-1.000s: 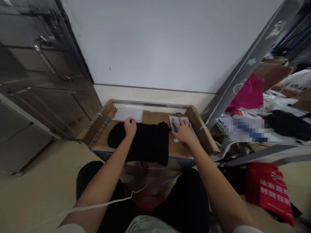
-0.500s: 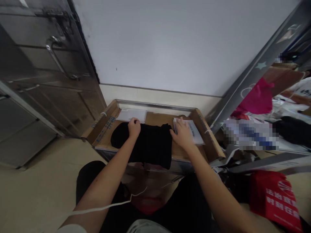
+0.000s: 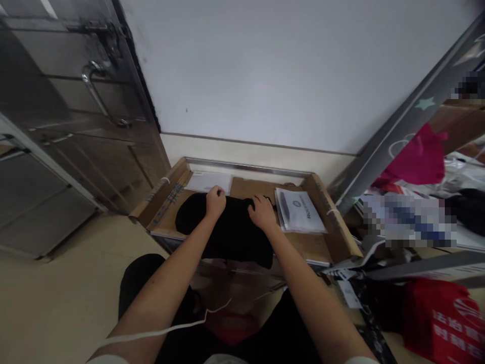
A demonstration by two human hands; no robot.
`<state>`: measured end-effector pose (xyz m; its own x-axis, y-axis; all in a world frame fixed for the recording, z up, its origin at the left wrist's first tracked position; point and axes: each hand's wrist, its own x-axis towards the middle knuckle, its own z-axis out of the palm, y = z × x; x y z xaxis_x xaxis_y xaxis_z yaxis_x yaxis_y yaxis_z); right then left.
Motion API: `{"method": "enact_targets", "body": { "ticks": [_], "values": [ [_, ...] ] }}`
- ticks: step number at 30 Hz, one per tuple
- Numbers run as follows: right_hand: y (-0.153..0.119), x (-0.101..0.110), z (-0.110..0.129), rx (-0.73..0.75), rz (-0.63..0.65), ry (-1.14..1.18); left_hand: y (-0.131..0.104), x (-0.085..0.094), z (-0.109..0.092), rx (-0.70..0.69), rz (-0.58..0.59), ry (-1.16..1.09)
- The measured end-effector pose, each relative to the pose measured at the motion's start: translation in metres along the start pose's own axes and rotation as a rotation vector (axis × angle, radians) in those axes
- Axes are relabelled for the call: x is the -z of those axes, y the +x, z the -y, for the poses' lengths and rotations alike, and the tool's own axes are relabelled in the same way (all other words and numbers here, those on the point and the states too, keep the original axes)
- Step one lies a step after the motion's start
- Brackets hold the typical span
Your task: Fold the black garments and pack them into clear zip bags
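A black cloth item [image 3: 238, 235] lies across the cardboard-lined tray [image 3: 299, 245], its front part hanging over the near edge. My left hand [image 3: 215, 200] rests on its upper left part with the fingers curled closed; what they hold, if anything, is hidden. On the upper right part of the cloth lies my right hand [image 3: 262, 211], fingers spread and bent a little. Right of that hand is a clear plastic packet with printed letters [image 3: 299, 211]. A flat white packet [image 3: 209, 182] sits at the tray's back left.
A metal door with a handle [image 3: 100, 96] stands at the left. At the right are a shelf post [image 3: 403, 114], a pink cloth [image 3: 420, 159], plastic bags and a red bag [image 3: 441, 318] low down. A white cord [image 3: 170, 329] crosses my left forearm.
My right hand has moved left, off the printed packet and onto the black cloth. The cloth's right side has shifted and looks more slanted. The view has turned slightly.
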<state>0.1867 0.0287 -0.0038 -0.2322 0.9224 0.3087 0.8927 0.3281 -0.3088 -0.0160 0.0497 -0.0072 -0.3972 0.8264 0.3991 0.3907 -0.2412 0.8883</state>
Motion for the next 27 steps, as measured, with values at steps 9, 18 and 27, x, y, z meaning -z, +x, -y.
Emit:
{"method": "enact_targets", "body": {
  "ticks": [9, 18, 27],
  "values": [
    [0.011, -0.003, -0.004, -0.017, 0.003, -0.002, 0.010, -0.004, -0.006, -0.152, 0.025, 0.041],
    [0.003, -0.002, -0.006, -0.055, -0.144, 0.077, 0.003, 0.071, -0.017, -0.163, -0.152, 0.446],
    [0.007, -0.005, -0.016, -0.204, -0.239, 0.257, 0.004, 0.130, -0.004, 0.163, -0.094, 0.565]
  ]
}}
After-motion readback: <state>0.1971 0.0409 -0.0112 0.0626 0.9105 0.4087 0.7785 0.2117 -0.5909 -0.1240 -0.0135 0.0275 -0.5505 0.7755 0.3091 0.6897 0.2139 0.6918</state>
